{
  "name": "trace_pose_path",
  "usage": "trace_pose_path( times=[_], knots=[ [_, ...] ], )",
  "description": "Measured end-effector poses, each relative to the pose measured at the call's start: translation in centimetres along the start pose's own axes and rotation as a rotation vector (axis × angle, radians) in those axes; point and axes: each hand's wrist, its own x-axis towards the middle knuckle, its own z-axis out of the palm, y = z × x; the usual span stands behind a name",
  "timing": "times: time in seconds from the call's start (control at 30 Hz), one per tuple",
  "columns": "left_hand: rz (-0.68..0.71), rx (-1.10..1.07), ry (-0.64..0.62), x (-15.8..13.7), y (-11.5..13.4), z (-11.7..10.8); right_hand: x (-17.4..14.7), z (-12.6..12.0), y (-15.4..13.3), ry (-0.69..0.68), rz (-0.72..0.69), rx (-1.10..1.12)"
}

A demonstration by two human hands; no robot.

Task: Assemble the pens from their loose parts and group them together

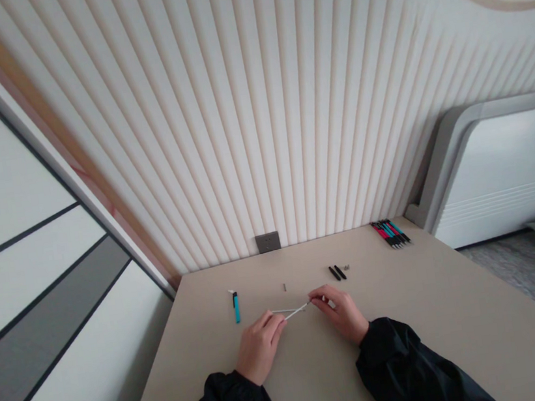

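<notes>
Above the table, a thin white pen refill [296, 312] spans between my two hands. My left hand [261, 343] is closed on its left end, and the fingertips of my right hand [340, 309] pinch the other end, where a small dark tip shows. A second thin white stick [282, 311] lies behind it, partly covered by my left fingers. To the left rests a teal pen barrel [236, 308] with a black upper part. A tiny metal piece [285, 287], perhaps a spring, lies beyond my hands. Two black pen grips [337, 273] sit beside small metal bits [347, 267].
A row of several red, teal and black pens [391, 234] lies at the table's [315, 378] back right corner. A ribbed wall [258, 129] with a dark socket [268, 242] borders the back edge. A white cabinet [6, 162] stands left, a grey-white headboard [504, 163] right.
</notes>
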Motion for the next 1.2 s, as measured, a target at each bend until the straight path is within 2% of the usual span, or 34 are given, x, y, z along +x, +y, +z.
trace_pose_path(
  times=[0.27,0.43,0.5,0.57,0.63,0.7,0.87,1.07,1.2],
  knots=[
    [0.056,0.023,0.003,-0.1,0.2,0.1,-0.3,0.2,-0.5,-0.053,-0.04,0.052],
    [0.039,0.001,0.011,-0.1,0.1,0.4,-0.2,-0.3,-0.8,-0.067,-0.038,0.025],
    [0.028,-0.023,0.022,-0.1,0.0,0.4,0.2,-1.1,-0.3,-0.042,-0.081,-0.059],
    [0.02,-0.05,0.039,-0.1,0.0,0.5,0.7,-2.3,0.9,0.059,-0.096,-0.208],
    [0.023,-0.069,0.056,-0.1,-0.1,0.5,1.3,-3.7,2.7,0.213,-0.025,-0.388],
    [0.038,-0.077,0.07,-0.1,-0.2,0.6,1.6,-5.1,4.7,0.288,0.063,-0.577],
    [0.061,-0.078,0.081,-0.2,-0.3,0.8,1.7,-6.6,8.0,0.248,0.136,-0.823],
    [0.047,-0.081,0.076,-0.2,-0.2,0.7,1.6,-6.8,7.9,0.249,0.123,-0.818],
    [0.047,-0.082,0.074,-0.1,-0.2,0.8,1.9,-6.7,6.6,0.301,0.088,-0.635]
  ],
)
